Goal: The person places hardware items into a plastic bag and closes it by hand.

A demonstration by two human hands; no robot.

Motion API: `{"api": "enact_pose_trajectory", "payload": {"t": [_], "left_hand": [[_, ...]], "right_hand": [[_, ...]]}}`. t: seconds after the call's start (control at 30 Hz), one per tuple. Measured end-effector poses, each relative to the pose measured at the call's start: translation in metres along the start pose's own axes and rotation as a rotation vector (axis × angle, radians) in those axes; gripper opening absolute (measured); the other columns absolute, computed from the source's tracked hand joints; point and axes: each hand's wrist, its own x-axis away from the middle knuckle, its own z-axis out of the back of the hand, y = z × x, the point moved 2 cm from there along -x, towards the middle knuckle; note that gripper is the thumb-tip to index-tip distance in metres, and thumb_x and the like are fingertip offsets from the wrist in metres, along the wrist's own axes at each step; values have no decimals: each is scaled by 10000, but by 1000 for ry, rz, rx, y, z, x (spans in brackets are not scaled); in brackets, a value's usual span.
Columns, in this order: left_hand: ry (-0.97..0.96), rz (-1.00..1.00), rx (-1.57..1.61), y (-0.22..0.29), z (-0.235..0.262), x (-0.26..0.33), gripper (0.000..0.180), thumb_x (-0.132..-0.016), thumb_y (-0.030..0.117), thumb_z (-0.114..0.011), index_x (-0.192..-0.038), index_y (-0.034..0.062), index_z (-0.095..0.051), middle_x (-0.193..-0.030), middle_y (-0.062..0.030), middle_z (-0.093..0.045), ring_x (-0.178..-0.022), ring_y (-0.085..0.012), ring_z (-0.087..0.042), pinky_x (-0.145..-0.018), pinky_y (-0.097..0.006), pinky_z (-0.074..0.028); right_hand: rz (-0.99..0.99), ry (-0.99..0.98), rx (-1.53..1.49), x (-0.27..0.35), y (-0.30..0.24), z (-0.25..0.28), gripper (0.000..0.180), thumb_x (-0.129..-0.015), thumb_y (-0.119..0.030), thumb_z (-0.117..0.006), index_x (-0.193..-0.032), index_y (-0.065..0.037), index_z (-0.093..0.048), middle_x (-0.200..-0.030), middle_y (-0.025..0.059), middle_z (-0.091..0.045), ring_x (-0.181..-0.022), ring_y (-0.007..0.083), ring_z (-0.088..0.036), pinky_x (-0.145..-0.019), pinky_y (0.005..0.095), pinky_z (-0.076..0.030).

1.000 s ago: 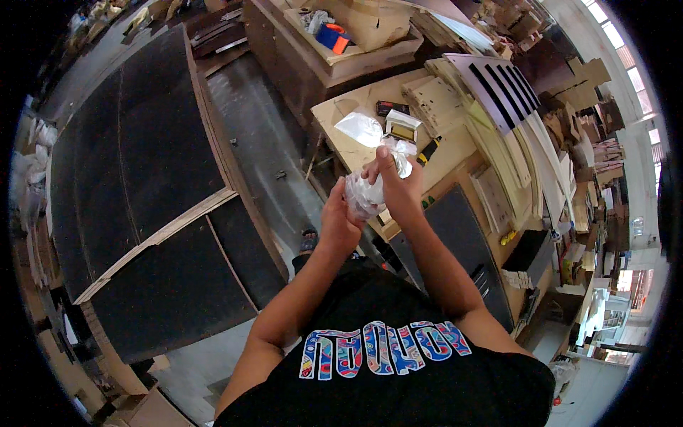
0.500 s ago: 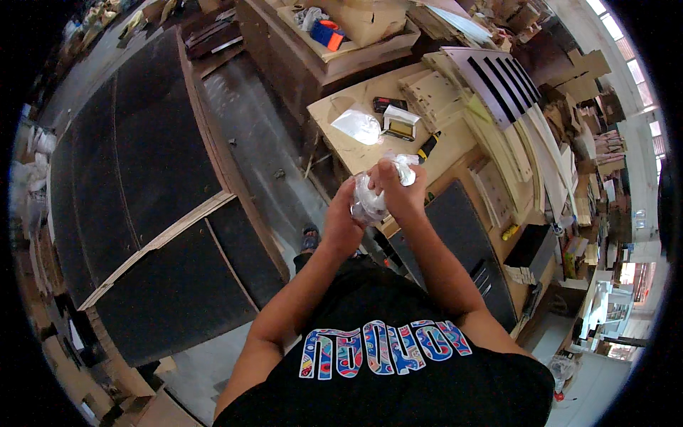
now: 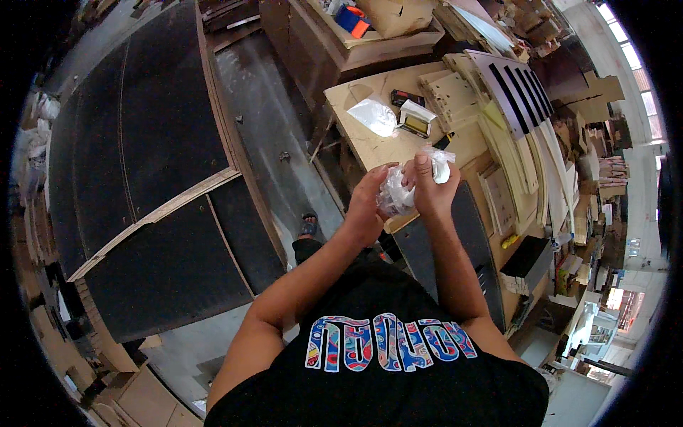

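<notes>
In the head view, the left hand (image 3: 368,204) curls its fingers around the left side of a crumpled clear plastic bag (image 3: 395,195) at the near edge of the wooden table (image 3: 390,151), while the right hand (image 3: 432,191) pinches the bag's right part, thumb pointing away. Farther off, a white packet (image 3: 373,117) lies left of an open small box (image 3: 415,121), with a dark box (image 3: 407,98) just beyond.

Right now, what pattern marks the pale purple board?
The board has black stripes, seen in the head view.
</notes>
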Motion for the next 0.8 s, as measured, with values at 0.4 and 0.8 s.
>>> {"api": "enact_pose_trajectory", "payload": {"t": [0.4, 0.8], "left_hand": [[7, 39, 38, -3, 3, -6, 373, -1027, 349, -544, -1282, 79, -586, -1171, -66, -655, -1064, -209, -665, -914, -394, -561], [32, 38, -3, -1, -3, -3, 402, -1021, 358, -542, -1298, 69, -581, -1213, -79, -659, -1115, -210, -664, -936, -399, -559]], "right_hand": [[-30, -56, -53, -5, 5, 3, 289, -958, -283, -728, -906, -13, -638, -691, 27, -630, -580, 108, -580, -530, 265, -446], [44, -89, -372, -12, 14, 5, 352, -1066, -337, -533, -897, -31, -575, -735, 64, -572, -598, 127, -517, -591, 298, -449]]}}
